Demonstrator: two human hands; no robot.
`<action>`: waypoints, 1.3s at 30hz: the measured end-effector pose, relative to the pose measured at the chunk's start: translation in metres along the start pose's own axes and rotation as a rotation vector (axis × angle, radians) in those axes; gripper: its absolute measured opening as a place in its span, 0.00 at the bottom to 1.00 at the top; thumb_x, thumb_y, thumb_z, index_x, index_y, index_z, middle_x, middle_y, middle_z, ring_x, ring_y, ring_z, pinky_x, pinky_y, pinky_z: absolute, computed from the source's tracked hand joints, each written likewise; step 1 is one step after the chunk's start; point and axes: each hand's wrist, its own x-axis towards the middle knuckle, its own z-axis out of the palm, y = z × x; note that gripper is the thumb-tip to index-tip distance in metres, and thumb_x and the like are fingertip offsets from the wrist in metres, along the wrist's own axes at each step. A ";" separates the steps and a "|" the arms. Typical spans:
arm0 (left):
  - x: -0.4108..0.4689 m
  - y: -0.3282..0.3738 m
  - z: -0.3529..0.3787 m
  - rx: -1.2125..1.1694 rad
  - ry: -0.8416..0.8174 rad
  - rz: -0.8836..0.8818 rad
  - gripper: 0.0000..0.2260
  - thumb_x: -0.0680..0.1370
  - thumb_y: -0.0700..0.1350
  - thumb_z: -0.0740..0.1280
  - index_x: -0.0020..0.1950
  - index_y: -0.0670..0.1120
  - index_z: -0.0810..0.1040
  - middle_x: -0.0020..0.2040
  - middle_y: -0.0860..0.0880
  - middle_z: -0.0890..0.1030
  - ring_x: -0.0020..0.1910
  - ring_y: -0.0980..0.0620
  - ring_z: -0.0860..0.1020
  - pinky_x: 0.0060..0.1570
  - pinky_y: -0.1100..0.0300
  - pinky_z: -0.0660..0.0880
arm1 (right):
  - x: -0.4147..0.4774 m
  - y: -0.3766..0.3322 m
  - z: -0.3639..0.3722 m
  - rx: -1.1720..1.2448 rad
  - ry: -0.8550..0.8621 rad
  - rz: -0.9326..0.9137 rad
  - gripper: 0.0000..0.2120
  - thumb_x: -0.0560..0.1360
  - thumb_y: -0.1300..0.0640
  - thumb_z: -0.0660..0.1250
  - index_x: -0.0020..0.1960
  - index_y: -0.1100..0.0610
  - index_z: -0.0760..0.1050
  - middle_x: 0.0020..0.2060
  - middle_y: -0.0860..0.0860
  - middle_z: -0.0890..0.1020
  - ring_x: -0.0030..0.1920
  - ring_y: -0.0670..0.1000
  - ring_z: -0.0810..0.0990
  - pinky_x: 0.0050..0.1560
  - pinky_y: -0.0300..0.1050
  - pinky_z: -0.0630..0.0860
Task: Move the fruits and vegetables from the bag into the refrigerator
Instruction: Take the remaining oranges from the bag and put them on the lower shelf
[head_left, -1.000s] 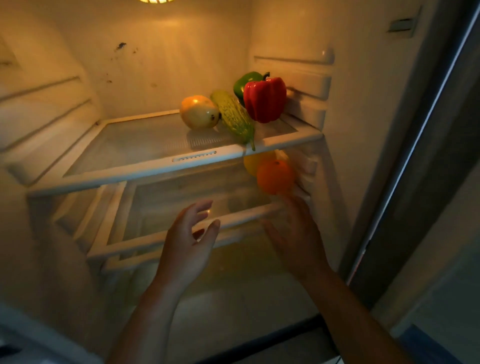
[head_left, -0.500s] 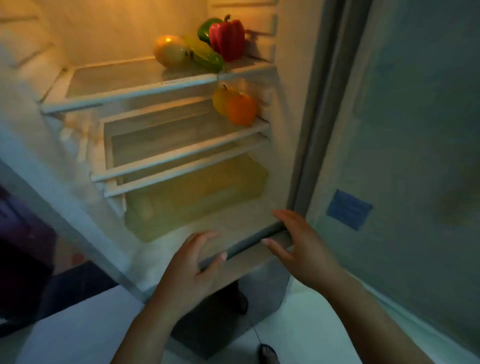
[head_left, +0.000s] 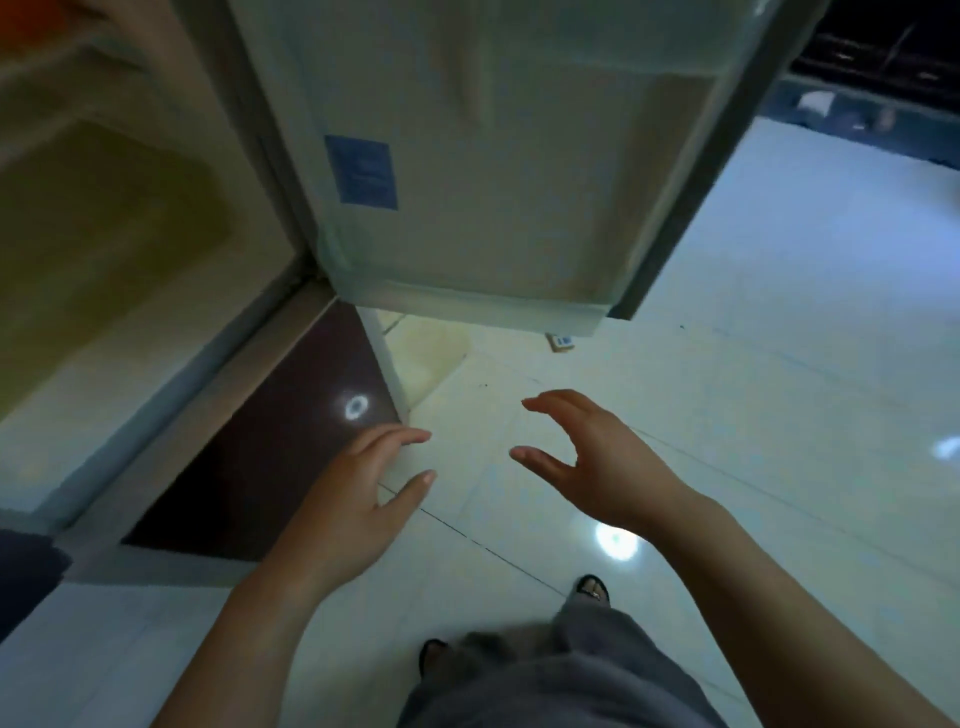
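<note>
My left hand (head_left: 358, 483) and my right hand (head_left: 587, 462) hover over the white floor, both empty with fingers spread. The refrigerator (head_left: 104, 249) fills the upper left; only its lit lower interior and bottom drawer show. An orange blur at the top left corner may be a fruit on a shelf. The open refrigerator door (head_left: 493, 156), wrapped in clear film with a blue label, hangs straight ahead above my hands. No bag and no other fruit or vegetable shows in this view.
The dark brown base panel (head_left: 260, 447) of the refrigerator lies left of my left hand. Glossy white floor tiles (head_left: 779, 389) spread to the right. A small box (head_left: 561, 343) lies on the floor under the door. My feet and grey trousers (head_left: 561, 675) show below.
The view has swung down and right, from the shelves with peppers and fruit to the floor. Both hands have come out of the refrigerator, empty.
</note>
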 end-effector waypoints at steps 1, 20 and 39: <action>0.000 0.005 0.009 0.001 -0.027 -0.007 0.15 0.76 0.49 0.66 0.62 0.54 0.74 0.60 0.60 0.71 0.58 0.66 0.68 0.55 0.72 0.64 | -0.011 0.012 -0.003 0.007 0.000 0.026 0.28 0.74 0.38 0.60 0.70 0.48 0.64 0.69 0.45 0.68 0.65 0.46 0.69 0.61 0.37 0.65; 0.149 0.330 0.331 0.197 -0.548 0.419 0.18 0.77 0.58 0.60 0.67 0.60 0.66 0.67 0.63 0.67 0.62 0.63 0.68 0.57 0.66 0.65 | -0.209 0.344 -0.177 0.118 0.179 0.514 0.29 0.72 0.33 0.52 0.70 0.45 0.64 0.68 0.41 0.67 0.64 0.42 0.68 0.61 0.41 0.71; 0.436 0.358 0.358 0.179 -0.442 0.201 0.18 0.77 0.55 0.62 0.67 0.56 0.68 0.67 0.57 0.70 0.62 0.59 0.70 0.58 0.65 0.66 | 0.053 0.517 -0.293 0.125 -0.026 0.295 0.23 0.75 0.37 0.55 0.65 0.46 0.69 0.62 0.40 0.72 0.58 0.40 0.72 0.50 0.32 0.68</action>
